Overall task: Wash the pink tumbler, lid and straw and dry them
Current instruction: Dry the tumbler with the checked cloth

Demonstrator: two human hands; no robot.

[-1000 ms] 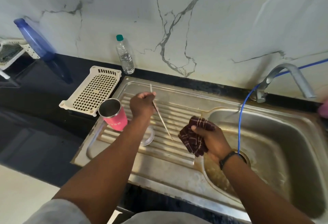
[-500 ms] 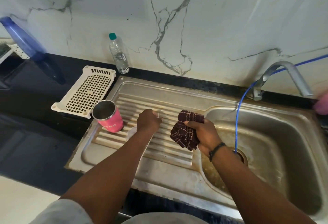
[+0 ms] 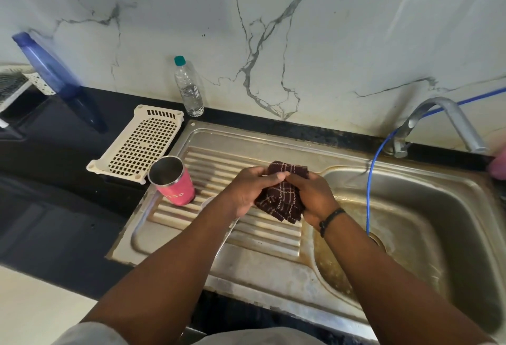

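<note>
Fingers [image 3: 273,177] of the left hand [image 3: 246,191] are curling round the upper edge of the dark checked cloth [image 3: 282,197], and the right hand [image 3: 312,197] is gripping the same cloth from the other side; both hands are meeting over the ribbed draining board [image 3: 257,235], presumably so that drips are falling onto steel rather than the black counter [image 3: 54,208]; whether the straw is lying inside the bunched cloth I cannot tell, since no part of it is showing clearly. The pink tumbler [image 3: 175,183] is standing upright and mouth-up at the left end of the draining board, just beside the cream perforated tray [image 3: 142,145]; it is sitting there within easy reach, likely waiting its turn or already wiped. A pale curved edge, probably the lid [image 3: 208,201], is peeking out beneath the left wrist, lying flat on the ribs. The basin [image 3: 438,235] is lying to the right with a thin blue hose [image 3: 369,188] hanging into it near the drain; the tap [image 3: 449,123] is arching above, and no water is visibly running. A clear water bottle [image 3: 189,90] is standing against the marble wall, well apart from the work. The drying stage seems to be under way.
</note>
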